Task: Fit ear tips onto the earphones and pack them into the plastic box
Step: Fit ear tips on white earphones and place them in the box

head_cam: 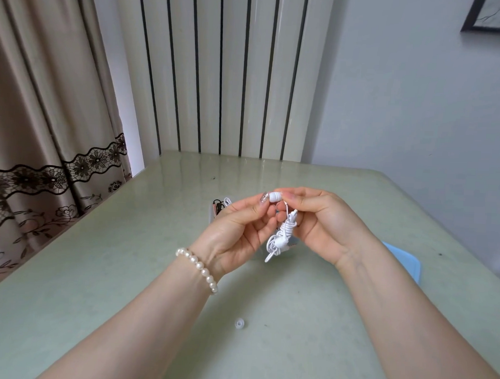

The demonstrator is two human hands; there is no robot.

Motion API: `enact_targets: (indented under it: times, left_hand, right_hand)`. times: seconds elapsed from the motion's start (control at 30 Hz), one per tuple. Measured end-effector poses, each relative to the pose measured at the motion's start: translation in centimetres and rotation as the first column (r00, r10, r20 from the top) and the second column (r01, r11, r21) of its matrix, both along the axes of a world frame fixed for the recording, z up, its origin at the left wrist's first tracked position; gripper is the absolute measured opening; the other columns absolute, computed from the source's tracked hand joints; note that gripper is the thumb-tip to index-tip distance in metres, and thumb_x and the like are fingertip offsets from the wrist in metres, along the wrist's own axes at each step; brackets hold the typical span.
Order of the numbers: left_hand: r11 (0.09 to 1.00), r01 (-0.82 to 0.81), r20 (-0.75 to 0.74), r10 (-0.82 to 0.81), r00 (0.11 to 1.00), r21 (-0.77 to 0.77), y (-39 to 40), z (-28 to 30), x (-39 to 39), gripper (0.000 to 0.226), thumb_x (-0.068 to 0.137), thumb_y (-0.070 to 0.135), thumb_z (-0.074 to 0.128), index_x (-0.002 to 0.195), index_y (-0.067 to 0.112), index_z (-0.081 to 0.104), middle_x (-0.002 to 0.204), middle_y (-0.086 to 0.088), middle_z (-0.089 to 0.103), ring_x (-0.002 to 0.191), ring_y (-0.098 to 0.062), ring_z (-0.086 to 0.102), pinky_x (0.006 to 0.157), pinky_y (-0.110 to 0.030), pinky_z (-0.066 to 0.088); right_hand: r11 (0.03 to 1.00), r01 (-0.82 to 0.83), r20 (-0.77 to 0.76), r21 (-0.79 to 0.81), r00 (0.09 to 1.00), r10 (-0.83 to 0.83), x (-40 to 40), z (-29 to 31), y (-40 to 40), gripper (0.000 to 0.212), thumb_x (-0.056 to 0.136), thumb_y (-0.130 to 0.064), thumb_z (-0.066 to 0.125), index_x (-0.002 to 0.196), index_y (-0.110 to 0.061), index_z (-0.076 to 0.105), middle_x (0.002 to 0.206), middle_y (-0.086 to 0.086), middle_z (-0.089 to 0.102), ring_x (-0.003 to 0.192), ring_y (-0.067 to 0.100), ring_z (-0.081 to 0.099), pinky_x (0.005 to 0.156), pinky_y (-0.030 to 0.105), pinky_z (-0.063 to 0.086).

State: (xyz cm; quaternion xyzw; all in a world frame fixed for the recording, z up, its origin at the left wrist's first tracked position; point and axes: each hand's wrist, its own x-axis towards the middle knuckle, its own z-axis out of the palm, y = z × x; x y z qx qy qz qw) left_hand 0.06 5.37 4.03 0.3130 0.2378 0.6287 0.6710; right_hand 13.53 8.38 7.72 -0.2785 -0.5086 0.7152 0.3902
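Note:
Above the table I hold a white wired earphone between both hands. The white earbud (275, 196) is pinched by the fingertips of my right hand (322, 221) and touched at its left end by the fingertips of my left hand (238, 231). Its coiled white cable (281, 236) hangs down between my palms. A loose translucent ear tip (239, 323) lies on the table near me. Behind my left hand a clear plastic box (215, 213) with dark and white earphones inside is partly hidden.
The pale green table (125, 255) runs back to a white ribbed radiator (219, 73) and a curtain (45, 123) on the left. A light blue flat piece (406, 262) lies on the table behind my right forearm.

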Motion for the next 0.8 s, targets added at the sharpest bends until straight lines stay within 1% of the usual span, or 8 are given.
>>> enact_targets:
  times: [0.17,0.23,0.3,0.37,0.43,0.67,0.73,0.8]
  left_hand:
    - [0.991,-0.131,-0.494,0.107,0.863,-0.013,0.3,-0.3,-1.6,0.021,0.072,0.025,0.063,0.075,0.004,0.059,0.056,-0.002,0.061,0.046,-0.009,0.058,0.048,-0.019,0.051]
    - [0.996,-0.072,-0.814,0.078,0.576,0.044,0.0,0.0,-2.5,0.025,0.072,0.025,0.07,0.064,0.006,0.054,0.047,0.001,0.055,0.04,-0.01,0.054,0.044,-0.018,0.046]
    - [0.99,0.118,-0.986,-0.097,0.136,-0.081,-0.7,0.5,-3.0,0.024,0.069,0.019,0.079,0.065,0.008,0.058,0.049,0.001,0.058,0.044,-0.01,0.057,0.048,-0.02,0.049]
    - [0.914,0.226,-0.925,-0.278,-0.258,-0.338,-1.4,0.5,-2.6,0.023,0.066,0.02,0.083,0.071,0.011,0.062,0.065,-0.006,0.067,0.055,-0.012,0.064,0.059,-0.025,0.056]
    - [0.851,0.22,-0.825,-0.346,-0.447,-0.476,-1.7,0.0,-1.7,0.028,0.064,0.023,0.083,0.077,0.012,0.062,0.075,-0.01,0.071,0.06,-0.015,0.067,0.066,-0.03,0.056]
    - [0.843,0.257,-0.816,-0.308,-0.489,-0.472,-1.3,-1.1,-0.6,0.014,0.07,0.012,0.076,0.069,0.013,0.063,0.075,-0.015,0.071,0.056,-0.015,0.062,0.069,-0.029,0.054]
    - [0.855,0.298,-0.864,-0.285,-0.414,-0.425,-1.3,-0.9,-0.7,0.013,0.072,0.011,0.074,0.067,0.017,0.064,0.08,-0.015,0.072,0.056,-0.013,0.062,0.068,-0.029,0.054]
    - [0.91,0.303,-0.952,-0.228,-0.204,-0.283,-1.1,-0.5,-1.0,0.017,0.072,0.005,0.073,0.066,0.018,0.064,0.072,-0.01,0.07,0.053,-0.01,0.061,0.059,-0.021,0.052]
  right_hand:
    - [0.99,0.139,0.068,0.013,0.988,-0.139,0.3,0.2,0.4,0.01,0.083,0.002,0.054,0.083,-0.003,0.063,0.054,0.003,0.064,0.045,0.012,0.06,0.048,0.02,0.05]
    - [0.972,0.225,0.089,0.062,0.969,-0.23,0.8,0.5,0.8,0.013,0.084,0.003,0.053,0.083,-0.006,0.063,0.054,0.001,0.065,0.046,0.01,0.059,0.05,0.02,0.05]
    - [0.955,0.281,0.095,0.094,0.952,-0.29,1.4,0.6,1.2,0.016,0.085,0.003,0.053,0.085,-0.01,0.063,0.06,0.004,0.063,0.047,0.01,0.059,0.051,0.021,0.049]
    - [0.951,0.292,0.104,0.101,0.948,-0.302,1.7,0.6,1.5,0.017,0.086,0.003,0.053,0.087,-0.011,0.063,0.065,0.006,0.06,0.046,0.01,0.059,0.052,0.022,0.049]
    - [0.954,0.279,0.127,0.106,0.948,-0.291,1.8,0.6,1.5,0.017,0.086,0.002,0.054,0.087,-0.011,0.064,0.067,0.007,0.059,0.047,0.01,0.059,0.052,0.023,0.049]
    - [0.951,0.265,0.186,0.158,0.938,-0.292,1.2,0.2,1.3,0.016,0.085,0.001,0.056,0.083,-0.011,0.065,0.07,0.009,0.06,0.049,0.011,0.059,0.059,0.026,0.05]
    - [0.949,0.27,0.19,0.162,0.935,-0.298,1.0,0.2,1.3,0.016,0.085,0.001,0.056,0.082,-0.011,0.065,0.071,0.009,0.061,0.048,0.01,0.059,0.06,0.027,0.049]
    - [0.947,0.273,0.182,0.168,0.936,-0.302,0.8,0.1,1.2,0.015,0.085,0.001,0.056,0.082,-0.011,0.065,0.071,0.009,0.061,0.049,0.01,0.059,0.06,0.027,0.05]
